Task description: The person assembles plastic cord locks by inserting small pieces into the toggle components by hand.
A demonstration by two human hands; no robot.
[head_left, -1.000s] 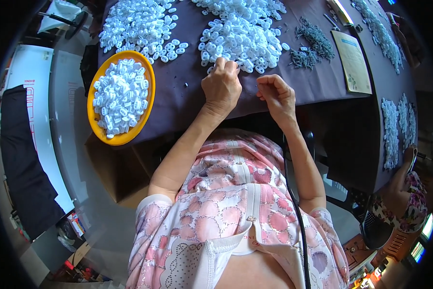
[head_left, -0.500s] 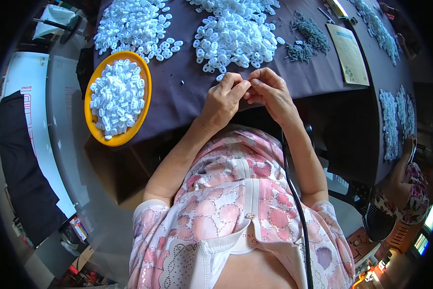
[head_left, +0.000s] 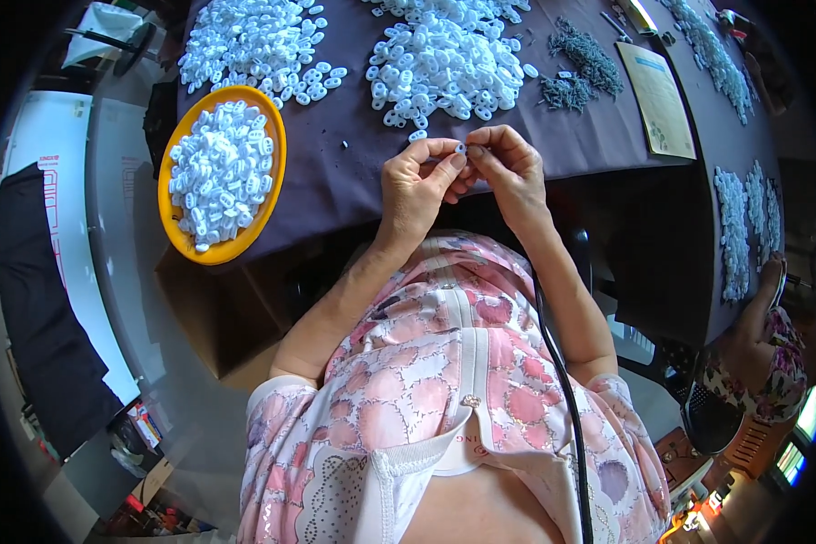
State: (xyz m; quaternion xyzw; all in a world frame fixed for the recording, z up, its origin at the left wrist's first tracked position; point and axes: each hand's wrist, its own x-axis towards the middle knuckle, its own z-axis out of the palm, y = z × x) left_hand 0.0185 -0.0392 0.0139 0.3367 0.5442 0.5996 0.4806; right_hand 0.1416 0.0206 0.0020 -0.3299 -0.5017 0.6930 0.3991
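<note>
Both hands met just off the table's near edge, where the left hand (head_left: 414, 190) pinched a small white piece (head_left: 460, 148) between thumb and forefinger. The right hand (head_left: 514, 186) pressed thumb and forefinger together right beside it; whether those fingertips gripped anything could not be told. One second earlier, the left hand had been at the near edge of the middle pile (head_left: 449, 68) of white pieces, apart from the right; half a second later the two had come together, and now the piece showed at the fingertips.

A dark cloth (head_left: 335, 186) covered the table, which carried another white pile (head_left: 249, 45), a heap of small grey parts (head_left: 585, 59) and an orange tray (head_left: 279, 159) filled with white pieces. A cardboard box (head_left: 208, 317) stood below; at far right sat a person in floral clothing (head_left: 789, 354), near more white rows (head_left: 732, 236).

Red print marked a white panel (head_left: 58, 122) at left, partly draped in black fabric (head_left: 45, 299). A tan envelope (head_left: 657, 104) bore faint printing, too small to read.
</note>
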